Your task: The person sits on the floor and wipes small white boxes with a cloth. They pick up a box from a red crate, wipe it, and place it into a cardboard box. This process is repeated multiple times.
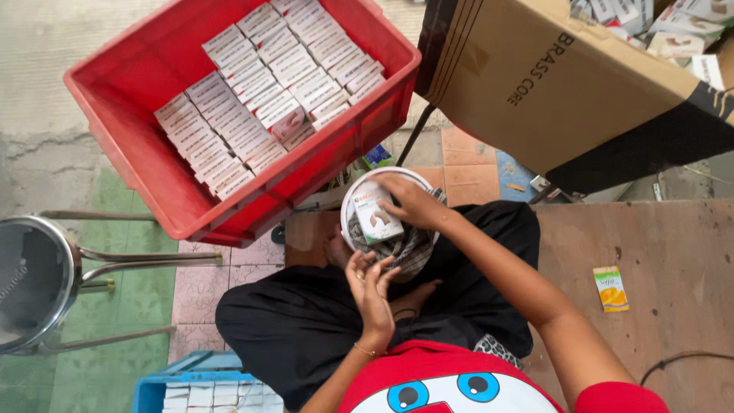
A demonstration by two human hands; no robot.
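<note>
In the lap, frame centre: small white carton [376,216] in white bowl [359,200] | right hand [413,203] fingers closed on carton | left hand [372,284] at 6 o'clock, fingers loosely spread, empty | red crate [153,153] of cartons at 10 o'clock | cardboard box [550,84] at 2 o'clock | steel stool [34,279] at 9 o'clock | tiled floor [206,283]

The person wears a red short-sleeved top [451,375] with a white cartoon print on the front showing two round blue eyes with black pupils. Loose black trousers [306,321] cover the legs, with a patch of black-and-white patterned cloth [498,349] showing at the hip. A thin gold-coloured bracelet [365,351] circles the left wrist, and both forearms are bare.
</note>
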